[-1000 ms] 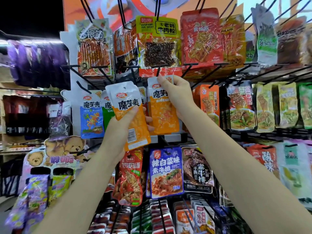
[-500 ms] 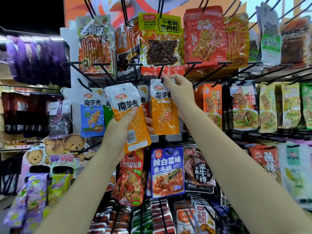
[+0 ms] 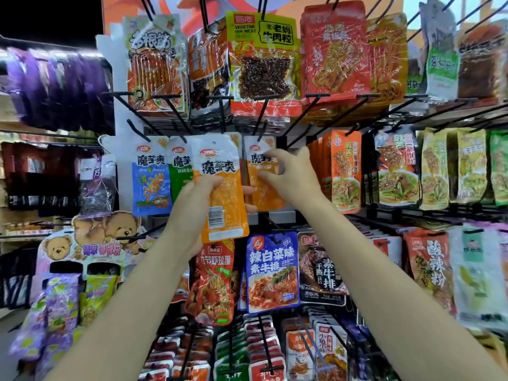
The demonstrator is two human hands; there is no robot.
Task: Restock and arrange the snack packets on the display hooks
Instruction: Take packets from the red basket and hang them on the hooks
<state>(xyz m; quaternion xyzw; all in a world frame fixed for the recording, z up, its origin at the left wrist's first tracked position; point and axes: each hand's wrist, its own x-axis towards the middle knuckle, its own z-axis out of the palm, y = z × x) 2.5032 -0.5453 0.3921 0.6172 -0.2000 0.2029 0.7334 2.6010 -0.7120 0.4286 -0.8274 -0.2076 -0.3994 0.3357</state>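
My left hand [image 3: 189, 204] grips an orange konjac snack packet [image 3: 220, 171] from behind, barcode side low, in front of the middle row. Just right of it, a matching orange packet [image 3: 257, 152] hangs on a black hook [image 3: 264, 111]. My right hand [image 3: 299, 180] hovers in front of that hung packet's right side. Its thumb and fingers are spread in a loose C and are blurred. They hold nothing.
A blue packet [image 3: 149, 177] and a green packet [image 3: 180, 166] hang to the left of the held one. Orange noodle packets [image 3: 345, 171] hang to the right. Larger packets [image 3: 264, 56] fill the top row, with a blue packet [image 3: 272, 270] and a bear display [image 3: 90, 237] below.
My right hand has let go of the hung orange packet's top and dropped lower and to the right. The left hand still holds its packet in about the same place.
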